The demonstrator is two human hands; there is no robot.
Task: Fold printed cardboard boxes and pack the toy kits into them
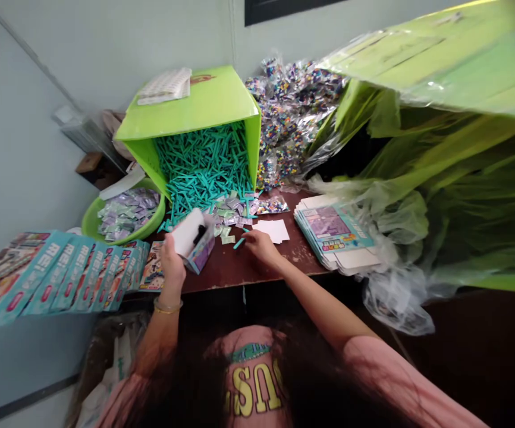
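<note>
Gripping box [203,248], L hand [172,261]; R hand [260,246] at stick [238,243], grip unclear; bin [204,107] w/ sticks [201,163].

The fingers of the left hand [173,261] are mostly hidden behind the open teal-and-purple cardboard box [203,248], and the small black thing [200,232] inside it is too dark to identify. Whether the right hand [261,247] touches the slim teal stick [239,243] is too small to tell. Fine print on the flat turquoise-and-white cartons [335,229] blurs. The right edge cuts off the large lime-green bin [471,65]; dark hair covers part of the pink shirt's [257,371] yellow lettering.
</note>
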